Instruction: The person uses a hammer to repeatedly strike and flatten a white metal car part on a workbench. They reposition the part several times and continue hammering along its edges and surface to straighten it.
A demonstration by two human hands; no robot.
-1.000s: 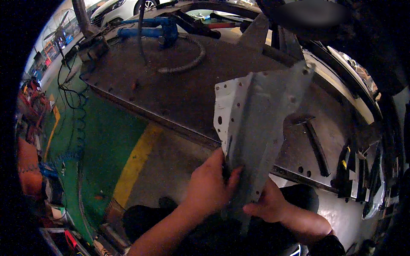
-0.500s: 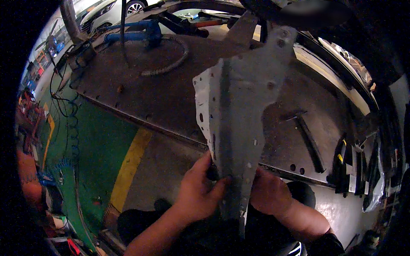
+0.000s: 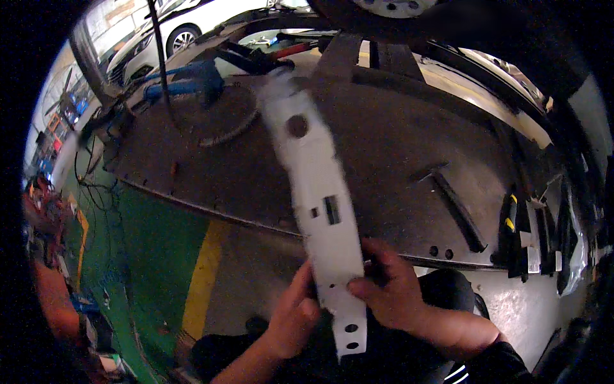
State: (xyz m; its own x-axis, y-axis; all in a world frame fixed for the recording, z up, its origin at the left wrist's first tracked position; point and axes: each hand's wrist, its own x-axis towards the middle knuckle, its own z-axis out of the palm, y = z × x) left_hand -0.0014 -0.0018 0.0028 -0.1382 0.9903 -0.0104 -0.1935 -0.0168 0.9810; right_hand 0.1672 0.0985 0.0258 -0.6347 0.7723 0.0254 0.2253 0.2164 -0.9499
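panel [image 3: 336,246] has turned from broad face to narrow holed side, baring that side to view, left hand [image 3: 291,320] and right hand [image 3: 393,291] clamped on its lower part, near the worktop [image 3: 390,198].

The metal part [image 3: 339,246] is whitish, the floor [image 3: 160,237] green, its stripe [image 3: 201,275] yellow — the dim tabletop [image 3: 217,173] brownish, perhaps.

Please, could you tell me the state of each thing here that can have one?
Metal part: held, a face with holes showing
Left hand: gripping its left edge
Right hand: gripping its right edge
Hammer: lying on the table, not held
Blue tool: resting on the table
Hose: lying curved on the table
White car: standing beyond the table
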